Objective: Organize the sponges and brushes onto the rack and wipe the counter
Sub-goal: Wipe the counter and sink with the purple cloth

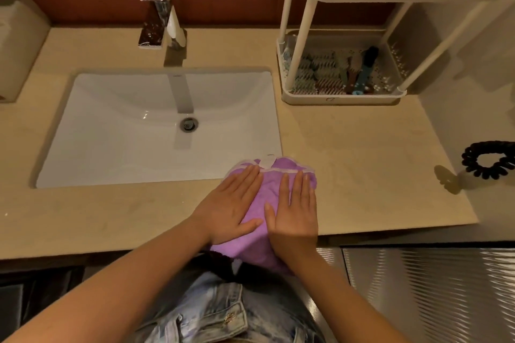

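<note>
A purple cloth [271, 192] lies on the beige counter [362, 170], just right of the sink's near corner, and hangs over the front edge. My left hand [232, 207] and my right hand [295, 207] both press flat on it, fingers straight, side by side. At the back right stands a white rack [342, 97]. Its lower tray holds several sponges [320, 69] and brushes [362, 72]. The upper tray is cut off by the top of the view.
A white sink [125, 133] with a drain is set into the counter on the left, with a chrome tap [167, 22] behind it. A black spiral hair tie [487, 159] lies at the right edge. A box [16, 44] stands at far left.
</note>
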Tool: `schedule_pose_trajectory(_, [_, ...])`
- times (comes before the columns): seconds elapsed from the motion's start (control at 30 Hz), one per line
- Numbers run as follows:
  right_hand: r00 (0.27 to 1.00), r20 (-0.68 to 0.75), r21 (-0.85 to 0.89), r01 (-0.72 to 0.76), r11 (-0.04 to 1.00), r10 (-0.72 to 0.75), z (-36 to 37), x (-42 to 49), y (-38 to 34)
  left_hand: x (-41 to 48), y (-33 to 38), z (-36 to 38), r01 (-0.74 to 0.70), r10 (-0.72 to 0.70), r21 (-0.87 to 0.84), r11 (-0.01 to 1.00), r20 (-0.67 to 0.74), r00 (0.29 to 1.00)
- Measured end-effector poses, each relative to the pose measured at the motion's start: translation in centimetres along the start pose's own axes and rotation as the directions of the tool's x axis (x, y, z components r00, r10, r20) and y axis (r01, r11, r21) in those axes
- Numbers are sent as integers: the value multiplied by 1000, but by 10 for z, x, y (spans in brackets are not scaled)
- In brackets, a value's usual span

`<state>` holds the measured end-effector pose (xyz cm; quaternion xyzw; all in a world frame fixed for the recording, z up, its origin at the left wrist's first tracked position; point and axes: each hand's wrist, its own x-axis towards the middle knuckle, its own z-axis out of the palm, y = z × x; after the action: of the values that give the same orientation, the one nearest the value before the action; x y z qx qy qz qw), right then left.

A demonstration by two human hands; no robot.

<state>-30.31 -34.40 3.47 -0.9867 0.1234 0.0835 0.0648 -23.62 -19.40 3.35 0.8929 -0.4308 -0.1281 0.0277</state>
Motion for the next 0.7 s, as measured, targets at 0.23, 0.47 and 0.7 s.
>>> schedule_pose_trajectory(0.23, [976, 39, -160, 219, 962, -216, -28, 19, 36, -4, 21, -10, 7, -10, -116, 993, -19, 1000])
schedule_pose_trajectory(0.47, [917, 167, -221, 392, 893, -361, -42, 34, 55, 10, 46, 9, 168, -179, -183, 969, -46, 983])
schedule_pose_trajectory(0.7, [829, 259, -9, 514, 858, -495, -42, 33, 40, -11, 24, 5, 156, -164, -176, 972, -32, 986])
